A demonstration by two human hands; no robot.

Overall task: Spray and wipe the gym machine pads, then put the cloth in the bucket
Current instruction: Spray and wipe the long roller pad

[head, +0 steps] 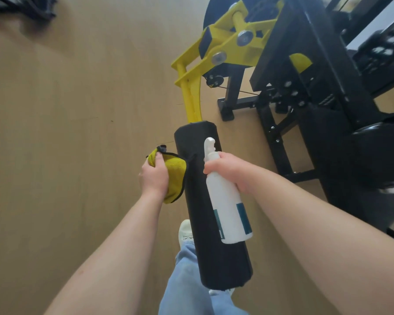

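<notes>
left hand (155, 176) is clenched round a bunched-up yellow microfiber cloth (172, 178), pressed against the left side of the black roller pad (205, 223). right hand (231, 172) grips a white spray bottle (228, 208) by the neck, right over the pad, nozzle pointing away.

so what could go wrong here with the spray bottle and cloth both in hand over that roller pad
The spray bottle in the right hand points along the black roller pad toward the yellow lever arm, so some mist may land on the frame or the wooden floor and leave a slick spot. The yellow cloth is bunched in the left hand against the pad's side; it may wipe only a narrow strip and miss the far side.
</notes>
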